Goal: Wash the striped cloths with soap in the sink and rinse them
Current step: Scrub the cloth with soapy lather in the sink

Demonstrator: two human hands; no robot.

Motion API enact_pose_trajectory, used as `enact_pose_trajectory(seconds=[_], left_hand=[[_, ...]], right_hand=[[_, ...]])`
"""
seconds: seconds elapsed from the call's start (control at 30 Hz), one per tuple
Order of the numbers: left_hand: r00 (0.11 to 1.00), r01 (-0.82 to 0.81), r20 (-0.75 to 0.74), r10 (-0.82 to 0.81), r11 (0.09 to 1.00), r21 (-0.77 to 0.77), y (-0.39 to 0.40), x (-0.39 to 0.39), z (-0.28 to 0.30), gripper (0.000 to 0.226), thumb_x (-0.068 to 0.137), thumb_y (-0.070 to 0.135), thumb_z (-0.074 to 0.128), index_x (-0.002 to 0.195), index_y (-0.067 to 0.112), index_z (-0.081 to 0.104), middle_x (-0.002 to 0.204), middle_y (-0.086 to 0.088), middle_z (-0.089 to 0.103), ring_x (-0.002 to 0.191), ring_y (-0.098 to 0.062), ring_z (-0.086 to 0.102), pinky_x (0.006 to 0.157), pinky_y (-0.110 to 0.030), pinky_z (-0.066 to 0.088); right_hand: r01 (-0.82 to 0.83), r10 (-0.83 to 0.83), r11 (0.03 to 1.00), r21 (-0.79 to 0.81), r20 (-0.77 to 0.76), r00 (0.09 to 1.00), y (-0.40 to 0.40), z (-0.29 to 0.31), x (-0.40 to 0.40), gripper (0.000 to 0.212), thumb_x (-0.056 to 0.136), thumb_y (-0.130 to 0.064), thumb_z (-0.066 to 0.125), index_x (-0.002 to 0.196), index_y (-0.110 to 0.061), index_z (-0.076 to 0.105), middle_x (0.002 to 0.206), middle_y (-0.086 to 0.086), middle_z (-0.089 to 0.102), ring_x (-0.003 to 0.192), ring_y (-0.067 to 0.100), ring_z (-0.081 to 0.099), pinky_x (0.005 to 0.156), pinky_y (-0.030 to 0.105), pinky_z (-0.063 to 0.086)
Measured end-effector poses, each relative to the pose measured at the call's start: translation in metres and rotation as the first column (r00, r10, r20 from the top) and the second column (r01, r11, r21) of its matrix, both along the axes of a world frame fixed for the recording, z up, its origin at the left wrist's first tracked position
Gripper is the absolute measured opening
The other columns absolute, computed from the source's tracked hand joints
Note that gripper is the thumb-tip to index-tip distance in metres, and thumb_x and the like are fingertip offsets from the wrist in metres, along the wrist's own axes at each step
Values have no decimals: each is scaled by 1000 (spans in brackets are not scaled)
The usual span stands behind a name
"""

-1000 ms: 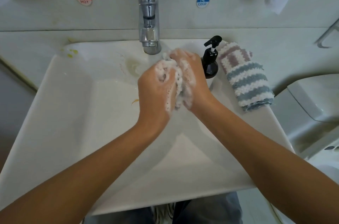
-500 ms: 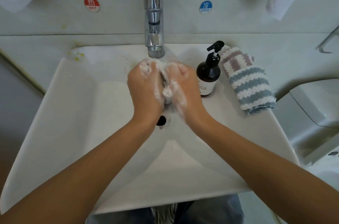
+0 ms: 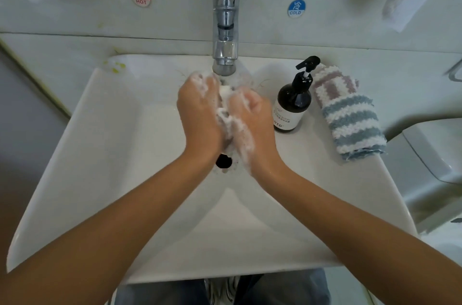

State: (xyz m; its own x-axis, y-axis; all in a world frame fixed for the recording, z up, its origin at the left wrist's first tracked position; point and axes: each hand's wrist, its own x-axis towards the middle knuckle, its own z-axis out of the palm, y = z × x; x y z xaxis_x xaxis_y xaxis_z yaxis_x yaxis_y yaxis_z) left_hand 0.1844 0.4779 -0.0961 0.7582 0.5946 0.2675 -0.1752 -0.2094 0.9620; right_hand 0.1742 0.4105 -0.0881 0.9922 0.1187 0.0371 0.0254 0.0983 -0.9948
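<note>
Seen from above: left hand (image 3: 200,117) and right hand (image 3: 252,124), both lathered, pressed together under the tap (image 3: 225,29) over the sink (image 3: 112,154); whether any cloth lies between, impossible to tell. Striped cloth (image 3: 350,117) folded on the right rim: probably soft, light, easily pinched at an edge. Soap bottle (image 3: 292,107) just beside, between cloth and hands.

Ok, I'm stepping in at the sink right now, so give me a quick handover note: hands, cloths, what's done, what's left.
Left hand and right hand: both lathered, pressed together under the faucet; whether they hold a cloth cannot be told.
Striped cloth: rolled, looks dry, on the sink rim right of the soap bottle.
Done: soap applied, lather worked up.
Left: rinse off the foam, then soap and rinse the rolled cloth.
</note>
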Motion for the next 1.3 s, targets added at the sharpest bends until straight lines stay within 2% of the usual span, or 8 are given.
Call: enact_pose_trajectory(seconds=[0.17,0.27,0.57,0.7,0.87,1.0,1.17,1.3], left_hand=[[998,65,13,-65,998,-19,-6,-9,-5,44,96,1,46,59,18,29,52,13,32,43,1,33,44,-10,27],[993,115,20,-115,993,-28,-20,-12,-6,45,97,3,49,59,22,35,51,13,38,46,2,38,49,-12,32],[995,101,-23,-101,995,-20,-19,-21,-11,41,94,6,45,59,22,33,46,13,42,44,1,38,46,-12,30],[987,158,-25,-158,987,11,-37,-27,-11,35,94,16,45,60,25,38,55,11,42,53,-4,41,53,-21,36],[994,50,-96,-42,996,80,2,8,-11,37,96,8,46,61,15,39,54,8,37,44,0,38,46,-11,29],[988,76,-126,-86,994,-84,-14,-19,-15,23,86,22,43,64,21,38,59,7,40,53,-1,38,54,-20,36],[992,103,-57,-109,989,-102,-38,-19,-3,35,91,16,46,58,26,39,47,16,46,52,-6,43,57,-30,39],[999,-2,-42,0,999,-53,-11,4,-2,41,96,7,47,58,20,34,48,11,39,44,1,36,49,-16,32]], right_hand=[[67,-67,998,16,43,997,2,5,14,38,91,2,49,59,-13,37,48,-10,35,43,2,34,42,18,31],[139,-139,988,61,-5,990,-3,2,27,47,91,0,50,54,-20,30,46,-11,27,43,5,25,43,22,25],[90,-86,994,61,-71,994,-5,0,16,41,94,-1,50,58,-17,40,45,-13,40,42,2,38,47,22,35],[104,-103,994,18,-32,994,-17,-8,21,27,99,-10,48,75,-23,53,75,-5,57,69,9,56,69,26,50],[58,-53,996,61,-74,996,0,-5,-6,25,90,3,48,66,-3,49,59,6,42,58,16,41,51,25,34],[69,-69,997,45,-15,998,2,1,10,42,88,0,53,55,-18,35,41,-15,35,41,-1,31,43,15,30],[134,-129,990,54,-82,988,-13,-6,22,34,96,-4,49,66,-16,40,50,-11,41,43,3,39,45,17,38],[25,-13,996,87,-134,991,-6,-1,0,25,94,-5,51,71,-12,50,62,2,47,57,12,50,54,24,45]])
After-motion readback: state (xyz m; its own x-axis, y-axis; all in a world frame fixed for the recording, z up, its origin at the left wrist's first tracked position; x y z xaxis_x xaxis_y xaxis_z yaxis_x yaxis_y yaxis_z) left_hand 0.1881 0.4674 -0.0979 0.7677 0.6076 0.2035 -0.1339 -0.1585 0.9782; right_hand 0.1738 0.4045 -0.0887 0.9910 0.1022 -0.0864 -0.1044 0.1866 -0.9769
